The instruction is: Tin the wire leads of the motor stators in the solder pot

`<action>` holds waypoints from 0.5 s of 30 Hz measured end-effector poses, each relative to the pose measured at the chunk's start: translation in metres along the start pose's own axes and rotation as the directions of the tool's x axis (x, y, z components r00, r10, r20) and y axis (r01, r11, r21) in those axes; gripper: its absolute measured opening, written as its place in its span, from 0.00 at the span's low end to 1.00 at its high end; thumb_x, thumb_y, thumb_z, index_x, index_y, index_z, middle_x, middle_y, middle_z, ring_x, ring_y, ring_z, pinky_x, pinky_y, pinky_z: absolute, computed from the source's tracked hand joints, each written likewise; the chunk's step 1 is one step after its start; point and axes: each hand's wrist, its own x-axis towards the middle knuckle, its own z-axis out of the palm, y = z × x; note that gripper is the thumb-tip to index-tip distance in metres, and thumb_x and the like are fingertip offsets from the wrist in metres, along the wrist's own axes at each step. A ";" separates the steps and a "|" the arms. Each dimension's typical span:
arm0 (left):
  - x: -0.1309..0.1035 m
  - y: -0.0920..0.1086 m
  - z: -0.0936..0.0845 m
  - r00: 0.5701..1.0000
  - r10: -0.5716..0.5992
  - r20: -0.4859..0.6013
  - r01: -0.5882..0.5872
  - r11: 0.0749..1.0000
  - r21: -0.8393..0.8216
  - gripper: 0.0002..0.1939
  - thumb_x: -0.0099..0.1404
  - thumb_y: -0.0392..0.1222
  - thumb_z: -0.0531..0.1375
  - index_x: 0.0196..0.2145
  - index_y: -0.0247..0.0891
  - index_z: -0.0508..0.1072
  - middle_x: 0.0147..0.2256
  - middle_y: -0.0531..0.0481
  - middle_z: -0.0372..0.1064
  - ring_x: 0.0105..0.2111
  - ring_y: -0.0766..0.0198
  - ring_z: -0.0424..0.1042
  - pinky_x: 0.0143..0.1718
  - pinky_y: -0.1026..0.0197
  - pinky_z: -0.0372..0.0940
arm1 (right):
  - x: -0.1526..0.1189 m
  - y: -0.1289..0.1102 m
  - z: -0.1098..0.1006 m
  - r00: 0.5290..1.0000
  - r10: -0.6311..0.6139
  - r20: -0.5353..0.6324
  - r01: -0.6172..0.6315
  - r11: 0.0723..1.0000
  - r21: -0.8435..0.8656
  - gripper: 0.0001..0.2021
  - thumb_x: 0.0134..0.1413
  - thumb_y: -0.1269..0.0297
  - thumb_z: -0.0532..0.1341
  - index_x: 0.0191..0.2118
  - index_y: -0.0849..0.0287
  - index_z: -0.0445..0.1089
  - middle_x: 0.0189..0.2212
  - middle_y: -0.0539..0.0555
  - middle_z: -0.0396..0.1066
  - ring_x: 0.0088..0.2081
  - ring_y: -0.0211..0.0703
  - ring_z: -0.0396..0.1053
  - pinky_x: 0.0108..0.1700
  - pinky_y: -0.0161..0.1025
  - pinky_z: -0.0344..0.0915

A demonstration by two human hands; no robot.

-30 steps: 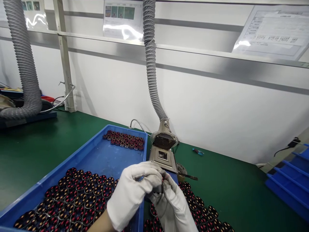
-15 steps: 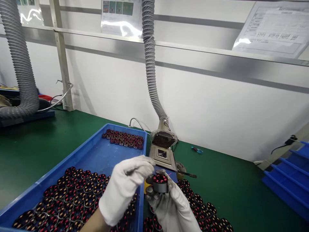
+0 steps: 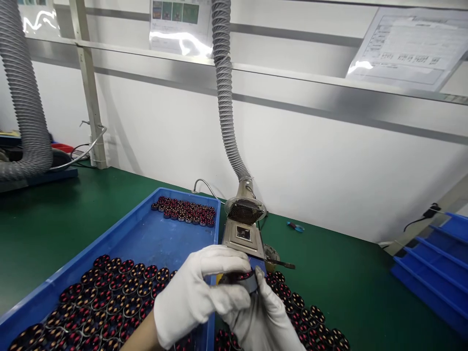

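Observation:
Between my two gloved hands is a dark ring-shaped part (image 3: 249,282) with red bits inside, tilted, its near side a smooth grey band. My left hand (image 3: 204,287) comes over it from the left, with thumb and fingers closed on its left side. My right hand (image 3: 268,312) grips it from below and the right, the thumb along its side. The fingers hide much of the part. Just beyond the hands stands a metal heating pot (image 3: 234,237) with a square opening and shiny grey contents. Both gloves are white, with dark-stained fingertips on the right one.
A long blue tray (image 3: 137,239) on the left holds many similar ring parts (image 3: 117,282). More ring parts (image 3: 303,317) lie on the green table (image 3: 347,273) at right. A grey hose (image 3: 224,92) hangs above the pot. Pliers (image 3: 295,226) and stacked blue trays (image 3: 431,273) are further right.
My left hand has moved right and down onto the ring part and closed on it. The part, upright before in my right hand, is now tilted. The view has shifted slightly.

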 end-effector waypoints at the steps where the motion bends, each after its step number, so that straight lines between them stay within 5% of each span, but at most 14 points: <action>1: 0.000 -0.002 0.001 0.998 -0.048 -0.047 0.045 0.997 -0.066 0.12 0.46 0.32 0.67 0.31 0.42 0.80 0.35 0.47 0.77 0.38 0.56 0.74 0.42 0.60 0.67 | 0.000 0.001 0.002 1.000 0.007 -0.012 -0.007 1.000 0.001 0.11 0.42 0.58 0.69 0.35 0.52 0.75 0.37 0.49 0.77 0.36 0.38 0.73 0.40 0.38 0.69; 5: 0.001 -0.010 0.004 0.953 -0.172 -0.250 0.104 0.959 -0.264 0.04 0.46 0.33 0.63 0.19 0.39 0.77 0.24 0.49 0.76 0.27 0.60 0.74 0.31 0.63 0.69 | -0.003 -0.001 0.008 0.999 0.016 -0.030 -0.017 0.999 -0.050 0.12 0.39 0.61 0.70 0.33 0.56 0.76 0.31 0.51 0.78 0.30 0.38 0.74 0.35 0.34 0.69; 8: 0.001 -0.005 -0.001 0.918 -0.189 -0.348 0.081 0.949 -0.304 0.03 0.47 0.37 0.62 0.21 0.39 0.77 0.25 0.50 0.76 0.29 0.61 0.73 0.33 0.63 0.69 | -0.004 -0.005 0.009 0.998 0.042 -0.050 -0.045 0.997 -0.055 0.13 0.39 0.60 0.71 0.33 0.58 0.76 0.30 0.55 0.78 0.29 0.38 0.74 0.36 0.34 0.69; 11: -0.001 0.006 -0.006 0.940 -0.274 -0.203 0.230 0.949 -0.218 0.09 0.46 0.34 0.63 0.29 0.37 0.78 0.33 0.46 0.76 0.31 0.59 0.73 0.31 0.62 0.68 | -0.004 -0.008 0.005 0.997 0.021 -0.068 -0.025 0.998 -0.056 0.13 0.38 0.60 0.71 0.34 0.56 0.76 0.31 0.53 0.78 0.30 0.38 0.75 0.34 0.34 0.69; 15: -0.001 0.013 -0.002 0.949 -0.308 -0.072 0.295 0.944 -0.147 0.07 0.44 0.30 0.59 0.21 0.36 0.77 0.30 0.47 0.75 0.33 0.59 0.72 0.32 0.64 0.65 | -0.003 -0.006 0.000 0.996 -0.037 -0.079 0.029 0.995 -0.098 0.15 0.38 0.60 0.71 0.37 0.53 0.75 0.35 0.53 0.78 0.32 0.40 0.74 0.34 0.36 0.70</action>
